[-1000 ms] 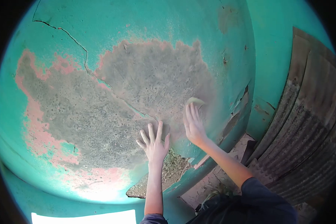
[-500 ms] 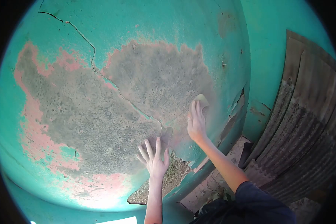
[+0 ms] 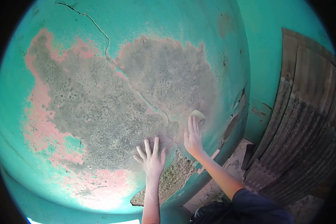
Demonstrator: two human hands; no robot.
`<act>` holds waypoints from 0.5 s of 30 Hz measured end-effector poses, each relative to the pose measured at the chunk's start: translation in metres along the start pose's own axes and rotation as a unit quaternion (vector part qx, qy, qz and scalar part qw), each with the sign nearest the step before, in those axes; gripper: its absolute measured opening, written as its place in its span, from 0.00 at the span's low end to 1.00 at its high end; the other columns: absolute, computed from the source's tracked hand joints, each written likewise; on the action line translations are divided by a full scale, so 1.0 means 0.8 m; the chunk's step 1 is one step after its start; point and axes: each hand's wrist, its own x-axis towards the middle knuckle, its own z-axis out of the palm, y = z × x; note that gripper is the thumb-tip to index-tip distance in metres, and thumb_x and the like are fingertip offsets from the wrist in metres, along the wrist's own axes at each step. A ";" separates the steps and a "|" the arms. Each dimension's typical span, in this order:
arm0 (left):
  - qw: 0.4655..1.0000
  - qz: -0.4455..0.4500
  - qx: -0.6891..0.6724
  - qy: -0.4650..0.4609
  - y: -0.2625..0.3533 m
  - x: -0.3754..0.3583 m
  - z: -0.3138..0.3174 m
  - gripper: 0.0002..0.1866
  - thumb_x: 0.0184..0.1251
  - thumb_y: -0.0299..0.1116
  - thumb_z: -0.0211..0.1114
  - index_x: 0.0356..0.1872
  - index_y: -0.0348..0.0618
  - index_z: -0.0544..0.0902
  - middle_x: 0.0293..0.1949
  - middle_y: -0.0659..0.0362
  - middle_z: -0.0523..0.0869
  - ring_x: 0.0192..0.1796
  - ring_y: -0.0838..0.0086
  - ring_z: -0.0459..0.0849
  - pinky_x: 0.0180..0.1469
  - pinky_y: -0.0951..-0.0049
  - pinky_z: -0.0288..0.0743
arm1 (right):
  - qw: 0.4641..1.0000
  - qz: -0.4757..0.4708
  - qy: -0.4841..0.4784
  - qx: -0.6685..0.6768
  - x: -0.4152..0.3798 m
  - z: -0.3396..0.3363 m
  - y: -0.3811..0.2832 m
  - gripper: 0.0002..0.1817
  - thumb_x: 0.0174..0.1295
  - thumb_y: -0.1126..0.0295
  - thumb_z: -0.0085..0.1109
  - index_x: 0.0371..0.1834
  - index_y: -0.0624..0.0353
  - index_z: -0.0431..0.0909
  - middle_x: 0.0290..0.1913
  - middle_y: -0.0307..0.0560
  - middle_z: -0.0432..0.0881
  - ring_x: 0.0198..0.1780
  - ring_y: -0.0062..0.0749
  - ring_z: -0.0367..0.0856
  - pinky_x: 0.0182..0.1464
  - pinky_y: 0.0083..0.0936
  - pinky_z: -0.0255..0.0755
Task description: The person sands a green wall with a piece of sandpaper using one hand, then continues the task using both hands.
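My right hand (image 3: pixel 193 139) presses a pale, dusty piece of sandpaper (image 3: pixel 199 116) flat against the wall, with the fingers together over it. Part of the sheet shows past the fingertips; the rest is hidden under them. Lower and to the left, my left hand (image 3: pixel 151 159) rests on the wall with its fingers spread and nothing in it. Around both hands the turquoise wall (image 3: pixel 168 18) is worn to a large grey bare patch (image 3: pixel 100 115) with pink edges. A long crack (image 3: pixel 136 89) runs diagonally down between the upper left and the hands.
Below the hands is a broken-out area of rough plaster (image 3: pixel 171 175). Peeling paint (image 3: pixel 229 130) marks the wall's right side near the corner. Corrugated sheets (image 3: pixel 302 112) lean against the adjoining wall at the right. Debris (image 3: pixel 231 164) lies on the floor by the corner.
My right hand has slid down and a little left with the sandpaper. My left hand stays spread on the wall. The view has shifted slightly, moving the patch to the right.
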 end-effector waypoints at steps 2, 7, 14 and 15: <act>1.000 -0.001 0.008 -0.024 -0.002 -0.004 0.002 0.37 0.73 0.59 0.59 0.81 0.70 0.63 0.83 0.46 0.53 0.81 0.27 0.41 0.73 0.19 0.32 | 0.998 -0.019 -0.044 -0.028 -0.024 0.001 -0.014 0.37 0.72 0.69 0.47 0.84 0.57 0.50 0.83 0.64 0.51 0.82 0.67 0.50 0.78 0.57 0.51; 0.999 0.021 0.030 0.010 -0.009 -0.005 0.019 0.38 0.73 0.61 0.58 0.81 0.72 0.60 0.84 0.46 0.48 0.81 0.26 0.38 0.71 0.17 0.31 | 0.963 -0.111 -0.226 -0.097 -0.056 -0.025 -0.006 0.35 0.75 0.67 0.45 0.84 0.56 0.50 0.83 0.64 0.51 0.82 0.65 0.51 0.78 0.55 0.52; 0.999 0.007 0.008 -0.049 0.013 -0.002 -0.003 0.38 0.73 0.60 0.58 0.82 0.74 0.59 0.84 0.44 0.42 0.79 0.22 0.31 0.68 0.13 0.28 | 0.996 0.001 -0.085 0.039 -0.063 -0.002 0.024 0.35 0.73 0.71 0.47 0.84 0.54 0.53 0.83 0.65 0.52 0.81 0.62 0.53 0.78 0.54 0.53; 0.999 0.012 0.007 -0.049 0.015 -0.002 -0.004 0.38 0.73 0.60 0.58 0.82 0.74 0.58 0.84 0.44 0.42 0.79 0.21 0.30 0.68 0.12 0.27 | 0.994 0.060 -0.019 0.092 -0.062 0.004 0.033 0.35 0.73 0.71 0.47 0.83 0.55 0.53 0.82 0.65 0.52 0.82 0.61 0.53 0.78 0.54 0.53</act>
